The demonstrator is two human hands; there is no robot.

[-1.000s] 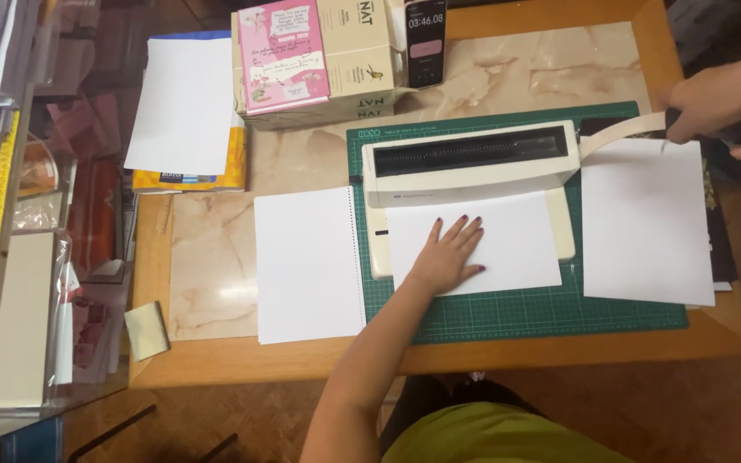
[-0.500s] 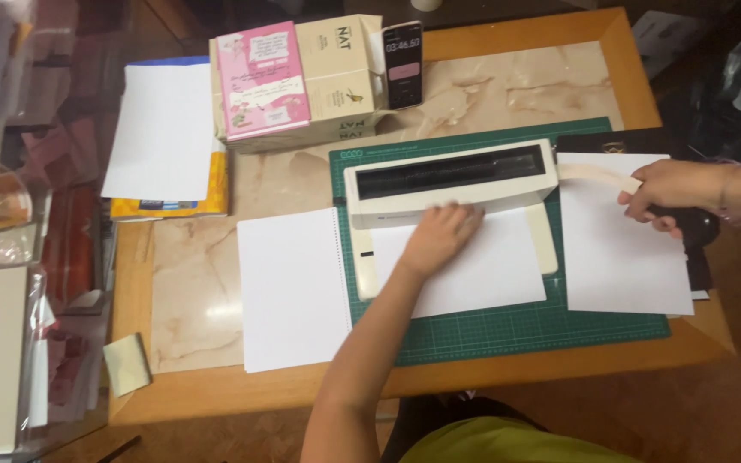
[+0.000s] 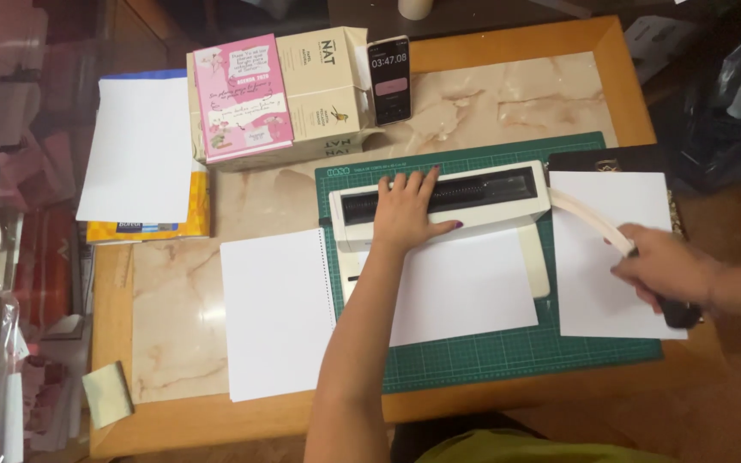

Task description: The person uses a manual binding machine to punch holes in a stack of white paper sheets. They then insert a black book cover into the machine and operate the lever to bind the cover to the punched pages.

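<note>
Cream lever end hidden in clenched right hand; left hand flat on punch.

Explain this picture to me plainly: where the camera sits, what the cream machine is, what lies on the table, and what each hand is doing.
The camera sits on the person's head, looking down. On the wooden table a green cutting mat carries a cream punching machine with a white sheet fed into it. The left hand presses flat on the machine. The right hand grips the machine's long lever, swung out over a second sheet. A punched sheet lies on the left, and cardboard boxes and a phone stand behind.
</note>
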